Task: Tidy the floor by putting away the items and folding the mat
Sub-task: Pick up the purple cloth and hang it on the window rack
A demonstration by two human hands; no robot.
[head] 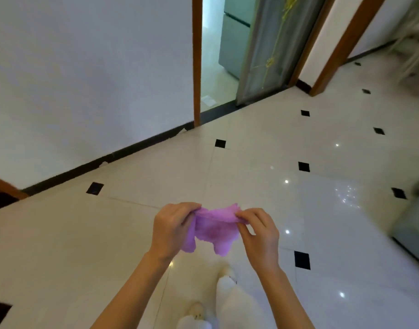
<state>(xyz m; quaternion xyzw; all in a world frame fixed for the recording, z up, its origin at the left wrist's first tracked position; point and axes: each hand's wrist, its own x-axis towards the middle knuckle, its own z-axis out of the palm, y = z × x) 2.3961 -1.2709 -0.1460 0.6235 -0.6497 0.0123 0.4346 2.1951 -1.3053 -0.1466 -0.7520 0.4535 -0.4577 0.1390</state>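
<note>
Purple cloth (214, 230), soft and floppy, up in the air over the shiny floor (251, 157). Pinched at the top by left hand (171, 230) and right hand (259, 236), likely to spread it flat for folding.

A home hallway: glossy white tiled floor (251, 162) with black diamond insets, plain white wall (85, 79) at ten o'clock, wood-framed doorway (197, 60) at twelve giving onto a fridge (234, 39), second door frame (346, 46) at one.
</note>
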